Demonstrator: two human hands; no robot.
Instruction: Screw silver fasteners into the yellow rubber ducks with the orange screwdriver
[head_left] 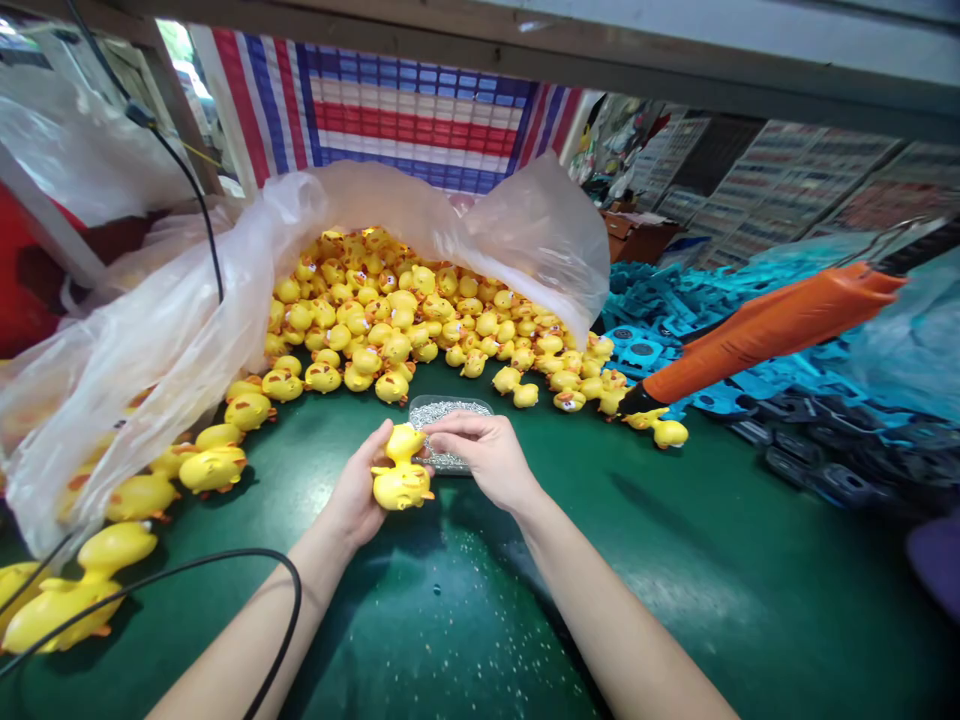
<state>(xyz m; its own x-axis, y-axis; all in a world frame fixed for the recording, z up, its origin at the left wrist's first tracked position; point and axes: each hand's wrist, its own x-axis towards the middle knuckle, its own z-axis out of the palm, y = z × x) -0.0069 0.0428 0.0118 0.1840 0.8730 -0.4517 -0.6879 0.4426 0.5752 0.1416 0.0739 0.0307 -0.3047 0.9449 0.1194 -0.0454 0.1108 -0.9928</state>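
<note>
A yellow toy duck [403, 484] with orange details lies in my left hand [361, 490], whose fingers curl round its side near the middle of the table. Close to the duck's head, my right hand [491, 455] has its thumb and fingers pinched together; whatever is between the fingertips is too small to make out. Just behind both hands sits a clear tray [480, 405] of small shiny metal pieces, partly covered by the hands. A large pile of similar yellow ducks [397, 310] spills from a translucent plastic bag behind the tray.
The green table [450, 620] has small specks near its front. An orange wrapped tool [772, 330] slants in from the right, over blue parts [750, 385] and dark parts [810, 460]. A black cable [225, 553] loops at front left, over my left forearm. More ducks line the left side.
</note>
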